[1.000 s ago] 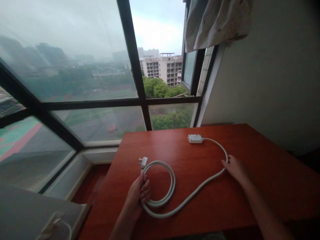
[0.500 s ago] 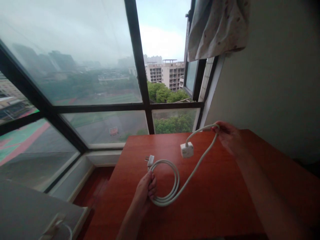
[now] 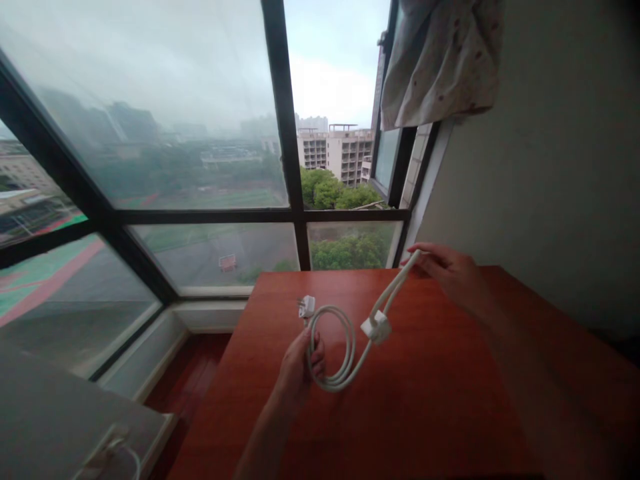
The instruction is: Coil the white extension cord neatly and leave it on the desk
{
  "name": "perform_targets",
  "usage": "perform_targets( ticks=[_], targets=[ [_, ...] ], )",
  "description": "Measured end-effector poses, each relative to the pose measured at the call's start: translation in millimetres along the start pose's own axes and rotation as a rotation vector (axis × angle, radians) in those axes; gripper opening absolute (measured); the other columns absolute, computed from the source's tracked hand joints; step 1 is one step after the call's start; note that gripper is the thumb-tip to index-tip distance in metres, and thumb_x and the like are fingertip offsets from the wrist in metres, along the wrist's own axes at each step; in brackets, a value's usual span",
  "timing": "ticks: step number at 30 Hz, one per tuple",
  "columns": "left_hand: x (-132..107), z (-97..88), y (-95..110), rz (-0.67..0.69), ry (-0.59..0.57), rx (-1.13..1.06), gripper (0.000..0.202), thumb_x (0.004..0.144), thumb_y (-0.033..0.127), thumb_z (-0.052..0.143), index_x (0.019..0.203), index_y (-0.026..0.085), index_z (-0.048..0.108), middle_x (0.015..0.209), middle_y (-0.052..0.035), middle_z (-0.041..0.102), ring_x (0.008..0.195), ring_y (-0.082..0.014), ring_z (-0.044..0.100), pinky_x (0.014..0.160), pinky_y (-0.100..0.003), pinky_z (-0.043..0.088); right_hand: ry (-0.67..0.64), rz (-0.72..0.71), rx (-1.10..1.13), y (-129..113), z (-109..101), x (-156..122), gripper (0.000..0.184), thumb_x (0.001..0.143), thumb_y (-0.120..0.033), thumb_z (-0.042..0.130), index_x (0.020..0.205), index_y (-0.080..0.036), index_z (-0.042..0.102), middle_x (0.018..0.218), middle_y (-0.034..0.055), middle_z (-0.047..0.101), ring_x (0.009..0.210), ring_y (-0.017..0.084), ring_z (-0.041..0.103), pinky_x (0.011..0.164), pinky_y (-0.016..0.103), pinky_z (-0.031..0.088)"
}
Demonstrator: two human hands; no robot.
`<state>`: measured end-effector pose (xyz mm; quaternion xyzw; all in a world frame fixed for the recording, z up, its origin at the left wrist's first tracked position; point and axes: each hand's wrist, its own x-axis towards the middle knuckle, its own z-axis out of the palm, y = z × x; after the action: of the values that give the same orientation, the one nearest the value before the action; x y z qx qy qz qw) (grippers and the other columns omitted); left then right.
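Observation:
A white extension cord (image 3: 352,347) is strung between my two hands, partly wound into a round coil. My left hand (image 3: 304,360) is closed around the left side of the coil. Just above its thumb, the white plug (image 3: 307,307) sticks up with its metal prongs pointing left. Farther right and higher, my right hand (image 3: 447,270) pinches a bend of the same cord between thumb and fingers. From that bend hangs the white socket block (image 3: 377,327), in front of the strand that runs back to the coil.
Below the hands lies a reddish-brown wooden table (image 3: 400,413). Dark-framed windows (image 3: 300,243) rise behind it, with one pane open under a spotted curtain (image 3: 443,73). A wall (image 3: 560,187) stands to the right. At lower left, a white cable (image 3: 131,457) meets a wall outlet.
My right hand has shifted slightly left, and the cord's loop beneath it has narrowed. The socket block hangs lower. My left hand and the coil have risen a little to the right.

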<state>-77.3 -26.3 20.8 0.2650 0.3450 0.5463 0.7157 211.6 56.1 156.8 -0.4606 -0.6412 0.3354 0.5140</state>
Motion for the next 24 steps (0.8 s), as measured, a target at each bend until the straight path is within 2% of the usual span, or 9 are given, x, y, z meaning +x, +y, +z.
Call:
perform_targets(
  ticks=[3,6,10,13,16,18,20,24],
  targets=[
    [-4,11.9,8,0.072,-0.04,-0.006,0.035,0.079,0.047,0.066,0.085,0.016,0.052,0.054,0.0068,0.043,0.047,-0.0096,0.047,0.048,-0.022,0.041,-0.081,0.085,0.303,0,-2,2,0.027,0.08,-0.042,0.063,0.096,-0.021,0.067,0.089,0.0065,0.074,0.087,0.022,0.07,0.076,0.035,0.056],
    [-7,20.7,14,0.136,-0.086,-0.005,0.029,0.081,0.041,0.066,0.087,0.015,0.054,0.054,0.0058,0.043,0.054,-0.0122,0.054,0.056,-0.025,0.044,-0.084,0.164,0.506,0,-4,6,0.026,0.081,-0.043,0.06,0.09,-0.019,0.068,0.085,0.0066,0.075,0.083,0.02,0.07,0.075,0.032,0.056],
    [-8,27.2,19,0.158,-0.146,-0.041,0.026,0.083,0.039,0.065,0.084,0.016,0.054,0.052,0.0066,0.042,0.057,-0.0131,0.056,0.067,-0.03,0.049,-0.073,0.22,0.533,-2,-1,8,0.02,0.072,-0.028,0.071,0.09,-0.019,0.068,0.083,0.0035,0.074,0.064,0.01,0.064,0.055,0.017,0.05],
    [-6,31.2,21,0.177,-0.148,-0.044,0.026,0.083,0.039,0.066,0.083,0.016,0.053,0.052,0.007,0.041,0.059,-0.0139,0.057,0.072,-0.033,0.051,-0.097,0.201,0.531,-3,4,7,0.028,0.072,-0.028,0.071,0.098,-0.02,0.067,0.093,0.0059,0.073,0.052,0.006,0.052,0.037,0.013,0.034],
    [-4,35.7,24,0.185,-0.115,-0.022,0.029,0.081,0.042,0.067,0.082,0.016,0.052,0.054,0.0062,0.045,0.059,-0.0135,0.057,0.066,-0.03,0.051,-0.08,0.159,0.51,-3,9,3,0.033,0.073,-0.032,0.068,0.105,-0.021,0.066,0.096,0.0066,0.073,0.047,0.005,0.044,0.032,0.015,0.021],
    [-3,38.2,25,0.179,-0.093,0.004,0.031,0.081,0.044,0.066,0.083,0.017,0.05,0.057,0.0057,0.048,0.052,-0.0116,0.054,0.057,-0.027,0.049,-0.061,0.121,0.483,-4,14,-1,0.034,0.075,-0.033,0.067,0.107,-0.022,0.065,0.096,0.0063,0.072,0.045,0.005,0.04,0.033,0.017,0.019],
    [-1,39.7,26,0.172,-0.086,0.018,0.031,0.083,0.045,0.064,0.083,0.018,0.048,0.057,0.0068,0.047,0.042,-0.0073,0.046,0.047,-0.022,0.043,-0.049,0.084,0.461,-5,20,-5,0.033,0.077,-0.034,0.066,0.108,-0.023,0.063,0.099,0.0065,0.072,0.044,0.004,0.037,0.034,0.017,0.02],
    [4,41.4,28,0.124,-0.134,-0.009,0.032,0.082,0.045,0.064,0.081,0.018,0.046,0.05,0.0115,0.035,0.033,-0.0014,0.022,0.035,-0.013,0.023,-0.065,0.022,0.456,-13,35,-16,0.03,0.08,-0.035,0.063,0.108,-0.024,0.061,0.106,0.0062,0.071,0.041,0.003,0.033,0.034,0.018,0.021]
  ],
)
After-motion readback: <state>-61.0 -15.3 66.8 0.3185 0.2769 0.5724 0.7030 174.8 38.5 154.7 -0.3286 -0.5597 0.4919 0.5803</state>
